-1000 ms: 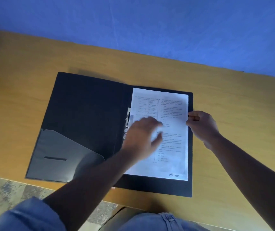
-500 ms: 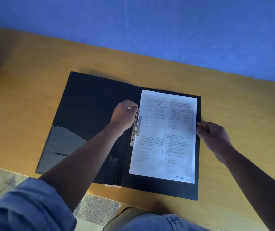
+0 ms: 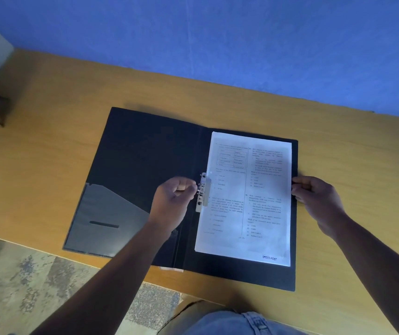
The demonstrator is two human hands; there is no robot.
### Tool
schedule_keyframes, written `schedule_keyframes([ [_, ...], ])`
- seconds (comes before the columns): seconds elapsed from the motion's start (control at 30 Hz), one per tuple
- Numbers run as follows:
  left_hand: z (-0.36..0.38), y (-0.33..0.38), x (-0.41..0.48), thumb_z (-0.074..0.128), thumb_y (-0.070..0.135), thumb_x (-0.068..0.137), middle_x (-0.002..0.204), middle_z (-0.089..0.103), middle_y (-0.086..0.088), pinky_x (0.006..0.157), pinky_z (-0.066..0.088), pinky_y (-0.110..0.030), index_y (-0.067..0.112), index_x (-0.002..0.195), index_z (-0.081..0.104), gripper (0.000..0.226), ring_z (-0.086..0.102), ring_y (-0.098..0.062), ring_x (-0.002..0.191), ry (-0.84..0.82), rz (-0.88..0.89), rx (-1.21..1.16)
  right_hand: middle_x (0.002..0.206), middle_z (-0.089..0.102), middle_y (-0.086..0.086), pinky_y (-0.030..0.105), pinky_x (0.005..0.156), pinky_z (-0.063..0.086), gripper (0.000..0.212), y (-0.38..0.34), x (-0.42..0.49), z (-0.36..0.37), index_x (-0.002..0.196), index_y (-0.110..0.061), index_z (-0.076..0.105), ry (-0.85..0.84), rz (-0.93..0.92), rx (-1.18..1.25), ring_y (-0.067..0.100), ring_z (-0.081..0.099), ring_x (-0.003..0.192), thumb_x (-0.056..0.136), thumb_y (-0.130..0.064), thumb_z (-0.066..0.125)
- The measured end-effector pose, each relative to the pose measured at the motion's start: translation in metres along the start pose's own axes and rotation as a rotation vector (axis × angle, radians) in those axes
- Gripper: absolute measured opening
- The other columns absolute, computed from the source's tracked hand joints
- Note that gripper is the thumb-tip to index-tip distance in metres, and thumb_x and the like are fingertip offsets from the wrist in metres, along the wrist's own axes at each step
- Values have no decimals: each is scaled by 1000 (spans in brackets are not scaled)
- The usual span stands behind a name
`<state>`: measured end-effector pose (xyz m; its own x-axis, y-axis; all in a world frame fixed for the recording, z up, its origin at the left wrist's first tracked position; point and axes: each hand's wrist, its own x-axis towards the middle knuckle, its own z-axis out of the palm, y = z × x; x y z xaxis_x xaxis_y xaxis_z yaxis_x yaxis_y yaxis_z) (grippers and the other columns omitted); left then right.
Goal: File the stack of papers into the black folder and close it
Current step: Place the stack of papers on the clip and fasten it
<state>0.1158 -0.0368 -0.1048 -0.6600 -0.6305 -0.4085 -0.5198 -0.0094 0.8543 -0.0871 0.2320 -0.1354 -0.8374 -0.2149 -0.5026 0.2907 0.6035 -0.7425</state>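
While the right hand [image 3: 314, 199] is pinching the papers [image 3: 246, 197] at their edge, the left hand [image 3: 174, 201] is grasping the clip [image 3: 202, 192]; clamping it, then closing the folder [image 3: 145, 165], seems next.

I read this as an office or study room: a plain wooden desk [image 3: 48, 146] pushed against a painted blue wall [image 3: 217, 39] at twelve o'clock, mottled stone floor [image 3: 24, 286] at seven o'clock.

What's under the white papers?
The open black folder lies under the stack of papers, its edges showing around them. Anything else beneath is covered.
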Motion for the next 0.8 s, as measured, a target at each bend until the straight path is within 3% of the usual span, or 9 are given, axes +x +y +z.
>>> schedule_keyframes([
  [0.17,0,-2,2,79,34,81,70,75,3,62,54,-32,21,69,73,19,71,-14,68,35,-123,39,100,78,-8,51,96,56,19,-2,0,0,99,-36,72,0,5,-5,18,72,99,86,-21,70],
  [0.27,-2,-7,2,87,42,70,51,67,1,47,46,-27,14,60,63,38,58,-9,44,59,-210,101,100,78,-7,52,96,56,19,-2,0,0,100,-34,73,2,8,0,18,72,98,87,-21,69],
  [0.37,-5,-13,1,88,52,62,36,52,9,44,37,-24,18,53,54,49,43,-2,30,93,-203,330,100,78,-7,52,96,56,20,-2,0,2,101,-33,73,7,5,-2,19,72,98,87,-19,69],
  [0.53,-1,-11,-1,83,62,61,45,58,8,47,34,-22,19,56,57,50,58,-10,46,119,-151,627,100,77,-6,51,95,57,20,-3,-1,3,96,-36,71,5,2,-13,19,71,98,88,-18,68],
  [0.8,8,-16,-2,80,65,63,51,59,7,47,34,-22,19,58,55,52,59,-13,52,137,-115,712,98,76,-6,47,91,58,21,-5,-3,4,93,-35,70,23,-7,-20,19,71,96,89,-16,67],
])
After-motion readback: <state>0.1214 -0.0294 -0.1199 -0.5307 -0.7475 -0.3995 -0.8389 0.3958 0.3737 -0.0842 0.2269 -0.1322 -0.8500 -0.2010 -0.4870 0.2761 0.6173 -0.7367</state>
